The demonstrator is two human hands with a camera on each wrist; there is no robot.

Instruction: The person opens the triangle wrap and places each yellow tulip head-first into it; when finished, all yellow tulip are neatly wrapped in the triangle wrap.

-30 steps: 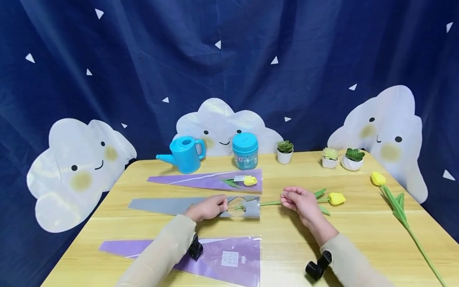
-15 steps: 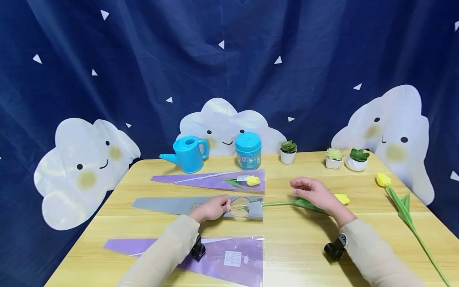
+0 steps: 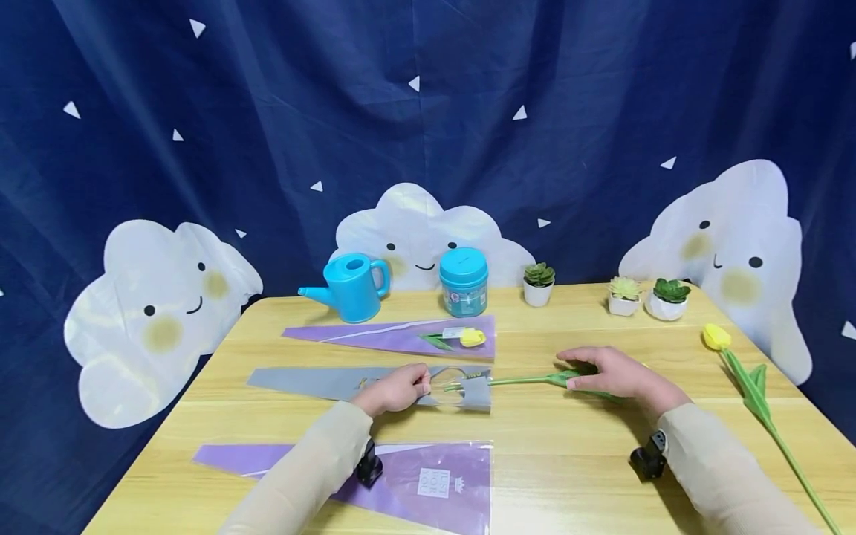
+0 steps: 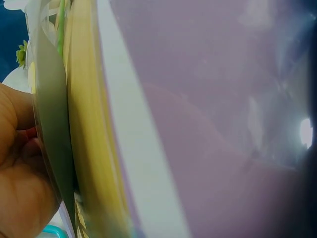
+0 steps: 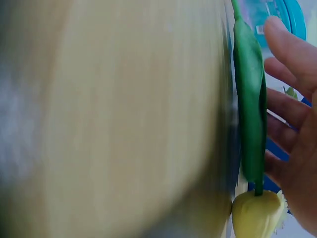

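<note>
My left hand (image 3: pixel 396 389) pinches the upper layer of a grey flower wrapping sleeve (image 3: pixel 301 382) on the table; the grey film also shows beside the fingers in the left wrist view. A yellow tulip lies with its green stem (image 3: pixel 518 381) running into the sleeve's wide right end. My right hand (image 3: pixel 611 373) hovers over the tulip's leaf (image 3: pixel 559 378), thumb and fingers spread apart on either side. In the head view this hand hides most of the bloom. From the right wrist, the leaf and yellow bloom (image 5: pixel 256 213) appear beside the loosely extended fingers; contact is unclear.
A purple sleeve (image 3: pixel 361 339) with a tulip inside lies behind, and another purple sleeve (image 3: pixel 461 464) in front. A loose tulip (image 3: pixel 756 397) is at right. A blue watering can (image 3: pixel 353 290), a lidded jar (image 3: pixel 464 282) and small potted succulents (image 3: pixel 538 284) line the back.
My right hand has moved right along the tulip, from the stem to the leaf, rising and then lowering with its fingers spreading. The left hand keeps its pinch on the grey sleeve.
</note>
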